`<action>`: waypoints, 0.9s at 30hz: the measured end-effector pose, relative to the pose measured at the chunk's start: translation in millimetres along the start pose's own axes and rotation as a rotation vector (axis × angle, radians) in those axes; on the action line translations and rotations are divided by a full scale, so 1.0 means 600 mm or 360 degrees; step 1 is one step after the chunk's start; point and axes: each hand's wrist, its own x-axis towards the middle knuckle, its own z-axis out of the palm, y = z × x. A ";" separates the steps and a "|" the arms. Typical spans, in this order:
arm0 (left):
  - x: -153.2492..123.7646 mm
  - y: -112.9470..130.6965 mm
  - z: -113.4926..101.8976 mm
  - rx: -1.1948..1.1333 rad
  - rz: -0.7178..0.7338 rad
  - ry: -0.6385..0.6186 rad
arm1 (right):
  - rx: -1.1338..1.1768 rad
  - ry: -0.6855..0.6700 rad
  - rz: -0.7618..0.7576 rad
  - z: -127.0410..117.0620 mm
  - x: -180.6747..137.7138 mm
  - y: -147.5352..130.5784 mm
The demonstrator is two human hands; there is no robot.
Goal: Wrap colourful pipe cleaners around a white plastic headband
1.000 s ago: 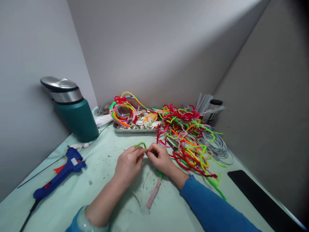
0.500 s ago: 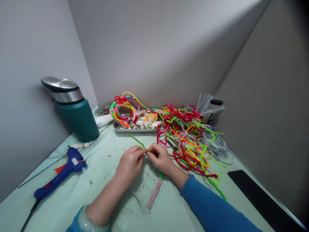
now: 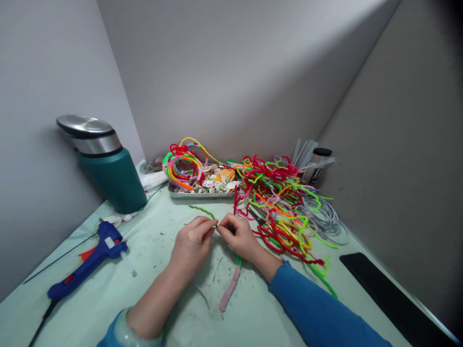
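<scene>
Head view: left hand [image 3: 190,245] and right hand [image 3: 239,237] grip green pipe cleaner [image 3: 201,210]; glue gun [image 3: 90,261] label illegible.

A pale green table [image 3: 152,241] is carrying everything. A tray [image 3: 197,194] is sitting at its far edge. Left of the tray, a green flask [image 3: 110,178] is standing upright, and a white cloth [image 3: 154,179] is lying between the two. Nearer than the tray and well to its left, a blue glue gun [image 3: 87,262] is lying on its side, with a thin black wire [image 3: 58,260] running beside it. Just right of the tray, a pile of pipe cleaners [image 3: 278,202] is sprawling, and grey wire [image 3: 325,219] is coiling past it. A cup [image 3: 318,166] is standing right of the tray, behind the pile. A black slab [image 3: 390,299] is lying far right of the tray, near the front edge. In front of the tray, a pink strip [image 3: 227,291] is lying among small scraps.
</scene>
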 end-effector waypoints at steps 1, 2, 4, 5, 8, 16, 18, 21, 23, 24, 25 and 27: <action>0.000 0.000 0.000 0.0010 -0.0005 -0.0010 | -0.0004 0.0001 0.0000 0.000 0.000 0.000; -0.001 0.001 0.000 0.0022 -0.0009 -0.0022 | -0.0011 0.0000 -0.0003 0.000 0.000 0.001; -0.001 0.002 0.000 0.0054 -0.0023 -0.0052 | -0.0026 -0.0001 -0.0012 0.001 0.000 0.002; 0.000 0.002 0.000 0.0069 -0.0030 -0.0068 | -0.0030 -0.0005 -0.0015 0.001 0.000 0.003; 0.001 0.003 0.002 0.0095 -0.0050 -0.0097 | -0.0035 -0.0010 -0.0016 0.001 -0.001 0.004; 0.001 -0.001 0.001 0.0119 -0.0059 -0.0179 | -0.0018 -0.0046 -0.0022 0.001 -0.002 0.005; 0.001 0.000 0.000 0.0127 -0.0093 -0.0231 | -0.0014 -0.0052 -0.0026 0.000 -0.002 0.005; 0.001 0.003 -0.002 0.0155 -0.0144 -0.0274 | -0.0012 -0.0061 -0.0038 -0.002 -0.002 0.001; 0.001 0.004 -0.003 0.0183 -0.0171 -0.0288 | -0.0010 -0.0068 -0.0041 -0.003 -0.002 -0.001; 0.001 0.004 -0.003 0.0199 -0.0184 -0.0294 | -0.0009 -0.0070 -0.0040 -0.003 -0.002 -0.002; 0.000 0.005 -0.004 0.0214 -0.0197 -0.0301 | -0.0008 -0.0070 -0.0039 -0.003 -0.002 -0.003; 0.000 0.005 -0.004 0.0240 -0.0222 -0.0317 | -0.0007 -0.0071 -0.0040 -0.004 -0.002 -0.004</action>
